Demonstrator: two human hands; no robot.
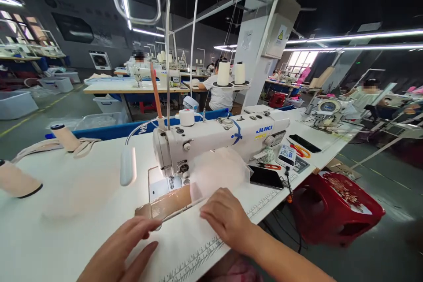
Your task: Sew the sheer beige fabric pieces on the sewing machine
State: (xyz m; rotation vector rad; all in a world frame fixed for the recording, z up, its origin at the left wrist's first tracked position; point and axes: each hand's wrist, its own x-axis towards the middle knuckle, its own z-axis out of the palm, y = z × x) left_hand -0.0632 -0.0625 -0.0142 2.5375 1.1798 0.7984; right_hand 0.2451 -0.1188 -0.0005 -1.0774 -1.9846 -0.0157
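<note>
- Our left hand (120,246) lies flat and open near the bottom middle of the frame. Its fingertips press on the white fabric (185,233) and grip nothing.
- Our right hand (228,218) sits a little to the right, fingers bent down, pressing the same fabric just beside a brown strip (167,205). It pinches nothing that we can see.
- The fabric lies on the white table (82,185) in the lower middle of the frame. Its far edge reaches toward the needle (172,180) of the Juki sewing machine (218,134).
- To do this well, we think both hands should keep the fabric smooth and flat.
- We should line the fabric's edge up straight with the brown strip.
- We should keep our fingers well to the side of the needle.
- A soft see-through piece (220,169) lies just behind our right hand. We should not let it slip under the needle.
</note>
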